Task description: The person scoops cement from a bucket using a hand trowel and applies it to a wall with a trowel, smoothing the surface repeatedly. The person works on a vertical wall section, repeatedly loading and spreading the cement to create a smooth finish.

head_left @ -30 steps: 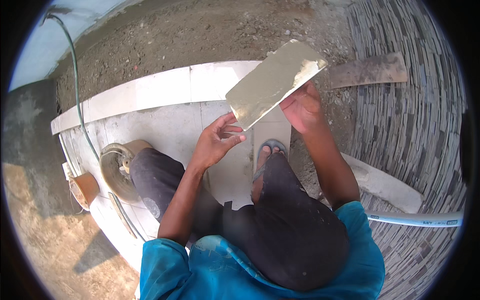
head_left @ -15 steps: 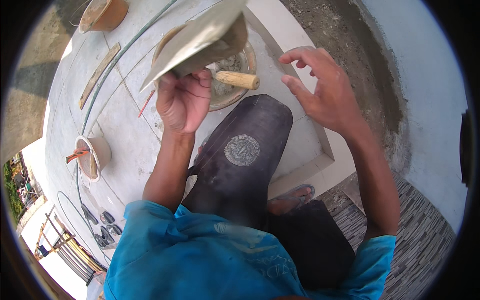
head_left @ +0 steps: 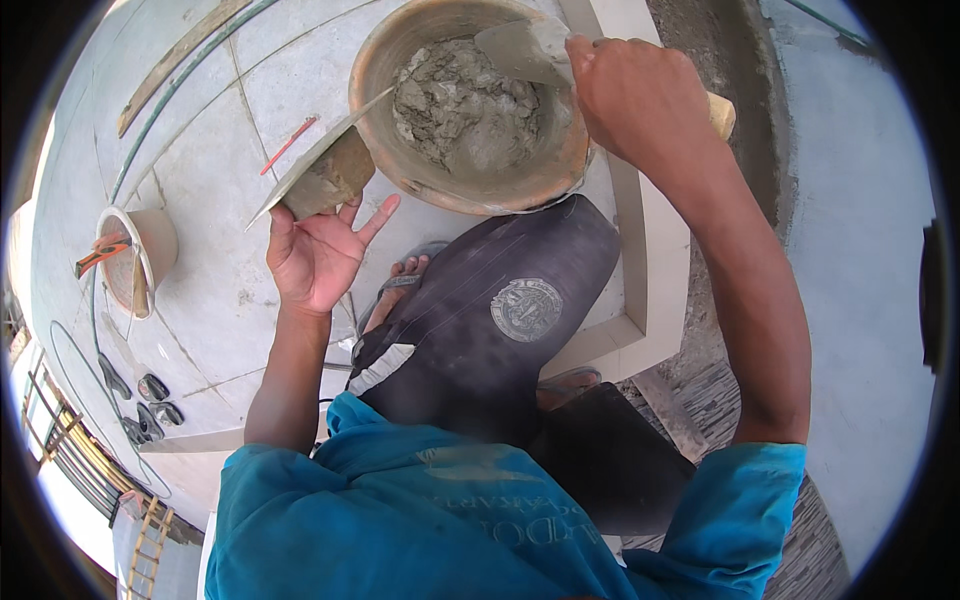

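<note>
My left hand [head_left: 318, 255] holds up a thin flat tile [head_left: 325, 180], seen almost edge-on, by its lower edge. Its brownish face is turned toward the bucket, and a couple of fingers stretch away from it. My right hand [head_left: 640, 100] is closed around a trowel, whose wooden handle end [head_left: 720, 115] sticks out beyond the wrist. The trowel's grey blade [head_left: 525, 52] reaches over the wet mortar [head_left: 465, 105], at the right side of the round bucket [head_left: 370, 85]. The bucket stands in front of my knee.
A small pail [head_left: 155, 250] with an orange-handled tool [head_left: 103, 255] stands at the left. Near it run a green hose [head_left: 160, 105] and a wooden strip [head_left: 175, 60]. A red stick [head_left: 288, 145] lies on the tiled floor. Several sandals [head_left: 150, 388] lie lower left; a raised ledge [head_left: 655, 240] borders the right.
My right hand, open and apart from the trowel before, has gripped it at the bucket. My left hand has lowered the tile and moved it left, uncovering the mortar.
</note>
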A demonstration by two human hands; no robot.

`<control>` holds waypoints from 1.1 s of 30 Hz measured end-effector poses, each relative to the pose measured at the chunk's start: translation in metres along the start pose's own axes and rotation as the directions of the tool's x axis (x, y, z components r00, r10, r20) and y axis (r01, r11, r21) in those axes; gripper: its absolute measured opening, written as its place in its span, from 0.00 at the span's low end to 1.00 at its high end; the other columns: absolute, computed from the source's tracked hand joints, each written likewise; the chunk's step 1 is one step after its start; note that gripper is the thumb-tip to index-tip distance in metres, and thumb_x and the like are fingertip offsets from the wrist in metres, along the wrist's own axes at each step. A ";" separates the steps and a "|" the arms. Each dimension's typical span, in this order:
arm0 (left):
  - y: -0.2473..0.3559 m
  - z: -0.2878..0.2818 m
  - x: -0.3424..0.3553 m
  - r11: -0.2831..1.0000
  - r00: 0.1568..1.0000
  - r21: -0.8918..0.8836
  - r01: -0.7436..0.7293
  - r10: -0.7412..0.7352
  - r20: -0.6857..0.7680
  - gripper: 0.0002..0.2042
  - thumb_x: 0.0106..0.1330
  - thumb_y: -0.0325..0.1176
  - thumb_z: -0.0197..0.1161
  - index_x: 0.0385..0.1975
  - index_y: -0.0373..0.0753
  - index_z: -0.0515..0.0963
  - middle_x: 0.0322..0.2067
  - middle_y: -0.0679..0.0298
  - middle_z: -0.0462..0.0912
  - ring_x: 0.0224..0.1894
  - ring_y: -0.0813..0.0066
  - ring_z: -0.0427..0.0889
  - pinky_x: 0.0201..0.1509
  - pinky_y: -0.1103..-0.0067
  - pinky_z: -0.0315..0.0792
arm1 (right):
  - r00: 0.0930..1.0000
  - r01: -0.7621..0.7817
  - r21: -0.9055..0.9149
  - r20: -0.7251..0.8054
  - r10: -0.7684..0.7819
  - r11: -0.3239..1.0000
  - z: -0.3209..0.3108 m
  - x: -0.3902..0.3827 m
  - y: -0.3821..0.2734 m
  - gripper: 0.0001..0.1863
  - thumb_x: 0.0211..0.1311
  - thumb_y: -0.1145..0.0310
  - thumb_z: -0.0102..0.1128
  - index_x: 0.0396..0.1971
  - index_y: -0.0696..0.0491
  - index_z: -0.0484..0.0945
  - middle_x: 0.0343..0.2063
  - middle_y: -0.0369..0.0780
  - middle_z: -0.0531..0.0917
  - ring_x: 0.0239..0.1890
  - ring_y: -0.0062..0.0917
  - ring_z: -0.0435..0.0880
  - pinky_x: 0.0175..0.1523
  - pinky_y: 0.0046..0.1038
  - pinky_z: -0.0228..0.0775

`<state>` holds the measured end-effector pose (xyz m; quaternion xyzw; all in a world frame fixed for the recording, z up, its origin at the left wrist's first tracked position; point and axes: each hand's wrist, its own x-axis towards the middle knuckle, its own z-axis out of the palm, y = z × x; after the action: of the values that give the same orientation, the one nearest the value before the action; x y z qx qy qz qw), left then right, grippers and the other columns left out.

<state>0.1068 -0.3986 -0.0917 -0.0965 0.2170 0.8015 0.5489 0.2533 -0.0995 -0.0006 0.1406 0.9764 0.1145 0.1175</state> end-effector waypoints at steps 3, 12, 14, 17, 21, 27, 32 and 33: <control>-0.016 0.003 0.008 1.000 0.997 -0.004 0.021 -0.022 -0.067 0.32 0.64 0.56 0.65 0.65 0.51 0.68 0.55 0.74 0.81 0.65 0.68 0.69 0.75 0.36 0.41 | 0.998 0.032 -0.081 0.062 -0.027 0.996 0.006 0.007 0.000 0.05 0.62 0.71 0.56 0.32 0.53 0.81 0.22 0.40 0.83 0.26 0.33 0.87 0.27 0.35 0.76; -0.013 -0.010 0.010 0.999 0.987 0.022 -0.029 0.032 -0.158 0.34 0.68 0.56 0.62 0.69 0.47 0.61 0.66 0.61 0.66 0.70 0.61 0.63 0.72 0.34 0.48 | 0.968 0.137 -0.358 0.247 -0.047 0.924 0.046 0.025 -0.067 0.06 0.62 0.68 0.59 0.30 0.45 0.85 0.26 0.33 0.84 0.31 0.28 0.88 0.29 0.33 0.75; -0.020 -0.004 0.017 0.996 0.976 0.045 -0.073 0.081 -0.204 0.34 0.68 0.55 0.62 0.69 0.46 0.61 0.65 0.59 0.66 0.69 0.62 0.64 0.72 0.35 0.49 | 0.971 0.129 -0.338 0.235 -0.049 0.932 0.041 0.013 -0.065 0.06 0.62 0.68 0.59 0.29 0.45 0.86 0.25 0.33 0.84 0.31 0.28 0.89 0.29 0.31 0.74; -0.025 0.004 0.027 0.986 0.936 0.081 -0.144 0.163 -0.313 0.34 0.68 0.54 0.63 0.68 0.44 0.61 0.64 0.59 0.67 0.67 0.62 0.65 0.72 0.37 0.51 | 0.946 0.171 -0.208 0.308 -0.102 0.963 0.040 0.006 -0.059 0.06 0.61 0.68 0.60 0.30 0.46 0.86 0.25 0.33 0.84 0.31 0.26 0.89 0.30 0.29 0.75; -0.006 0.000 0.036 0.973 0.921 0.112 -0.204 0.230 -0.315 0.34 0.67 0.51 0.65 0.67 0.41 0.61 0.63 0.58 0.68 0.65 0.62 0.67 0.73 0.40 0.52 | 0.942 0.251 -0.091 0.251 -0.222 0.964 0.033 0.005 -0.068 0.05 0.59 0.70 0.60 0.30 0.48 0.85 0.25 0.36 0.85 0.31 0.28 0.89 0.30 0.31 0.76; 0.040 -0.003 0.082 0.953 0.953 0.157 -0.257 0.278 -0.123 0.31 0.68 0.45 0.66 0.65 0.38 0.63 0.62 0.53 0.67 0.65 0.56 0.67 0.75 0.47 0.54 | 0.962 0.161 0.162 0.194 -0.192 0.973 0.043 0.005 -0.090 0.05 0.57 0.72 0.60 0.29 0.51 0.84 0.25 0.41 0.86 0.30 0.33 0.89 0.31 0.34 0.78; 0.058 -0.008 0.106 0.944 0.969 0.229 -0.237 0.247 -0.017 0.26 0.68 0.41 0.66 0.61 0.37 0.66 0.62 0.50 0.64 0.68 0.51 0.62 0.76 0.48 0.55 | 0.967 0.041 0.256 0.232 -0.103 0.966 0.041 0.007 -0.076 0.07 0.55 0.66 0.60 0.29 0.52 0.85 0.26 0.43 0.86 0.29 0.35 0.89 0.33 0.35 0.79; 0.060 -0.007 0.107 0.942 0.970 0.241 -0.233 0.243 -0.013 0.26 0.68 0.41 0.66 0.61 0.38 0.67 0.63 0.50 0.64 0.69 0.51 0.61 0.76 0.48 0.55 | 0.964 0.013 0.293 0.250 -0.090 0.956 0.038 0.009 -0.069 0.08 0.55 0.65 0.60 0.30 0.52 0.85 0.26 0.44 0.86 0.30 0.36 0.89 0.34 0.36 0.79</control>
<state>0.0107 -0.3300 -0.1251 -0.0202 0.3329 0.8279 0.4510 0.2376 -0.1542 -0.0565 0.1446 0.9620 -0.0519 0.2259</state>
